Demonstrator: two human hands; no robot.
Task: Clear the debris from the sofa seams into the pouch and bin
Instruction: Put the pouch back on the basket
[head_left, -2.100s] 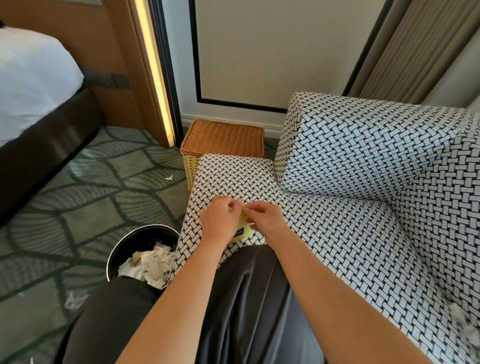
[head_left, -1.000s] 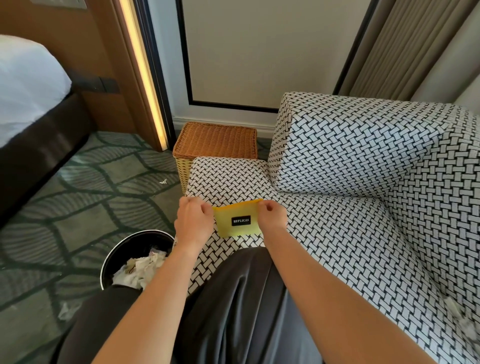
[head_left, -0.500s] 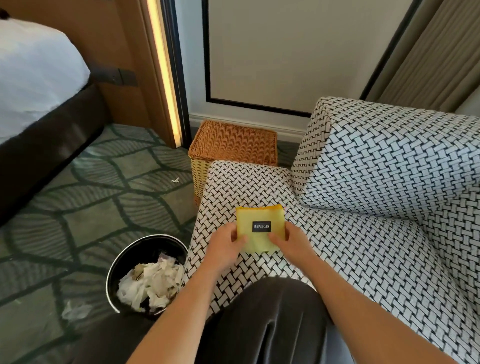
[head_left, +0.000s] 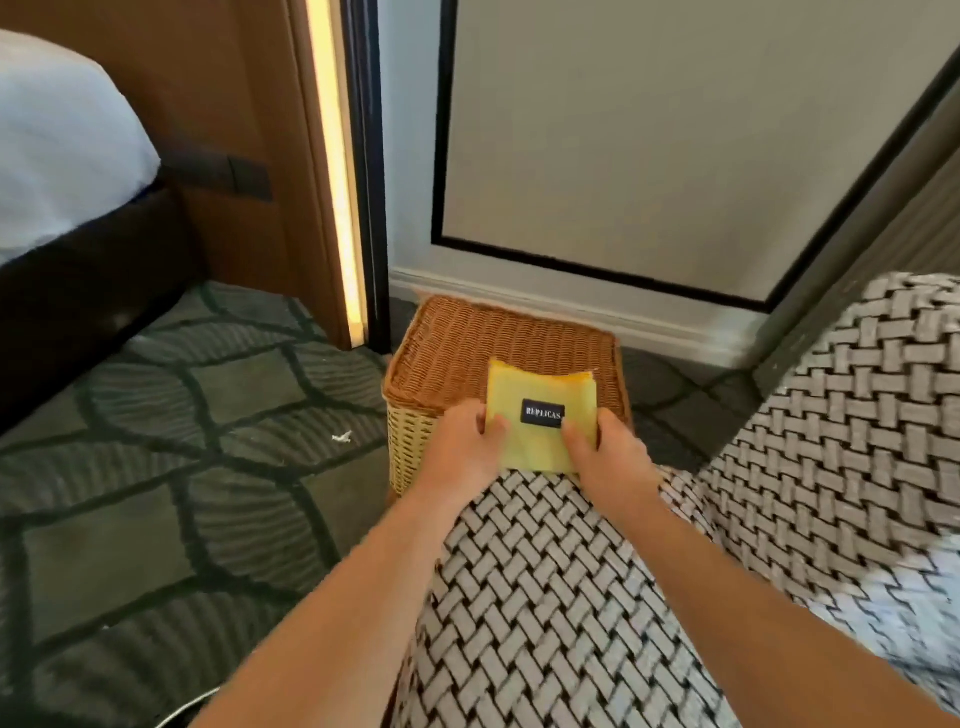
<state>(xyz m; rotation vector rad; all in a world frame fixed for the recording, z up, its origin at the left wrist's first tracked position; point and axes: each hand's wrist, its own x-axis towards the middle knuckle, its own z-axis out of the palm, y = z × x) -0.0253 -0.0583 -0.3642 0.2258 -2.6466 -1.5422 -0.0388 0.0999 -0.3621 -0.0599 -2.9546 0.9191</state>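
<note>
Sofa (head_left: 545, 597): black-and-white basketweave fabric, fills the lower centre to the right edge of frame. Its seat end runs up toward centre, and a taller backrest block (head_left: 857, 415) sits at right, blurred at the far right.
Carpet (head_left: 182, 467): grey-green with dark leaf outlines, whole lower left.
Wall (head_left: 649, 130): cream panel with a dark border line, top centre, white skirting (head_left: 597, 306) below.
Bed (head_left: 62, 135): white bedding on a dark base, upper left corner.
Wood panel (head_left: 234, 104) beside the bed, with a lit vertical strip (head_left: 335, 171) along its right edge.
Wicker basket (head_left: 467, 338): brown woven lid, paler sides, on the floor at centre frame, hard against the far end of the sofa seat.
Forearms (head_left: 363, 597): both bare, coming in from the bottom edge toward centre.
Pouch (head_left: 540, 379): yellow, flat, roughly square, centre frame. It is held over the near edge of the basket lid, just past the sofa end. Cannot tell if it touches the lid.
Left hand (head_left: 465, 447): gripping the pouch's left edge, thumb on the front face, fingers curled behind.
Right hand (head_left: 610, 452): gripping the lower right corner the same way, thumb on front.
Label (head_left: 543, 414): small black patch, white text "REPLICAS", mid pouch, between the two thumbs.
Scrap (head_left: 342, 438): small white bit on the carpet left of the basket, apart from it.
Pale arc (head_left: 192, 701): thin, at the bottom edge, lower left. Cannot tell what it is.
</note>
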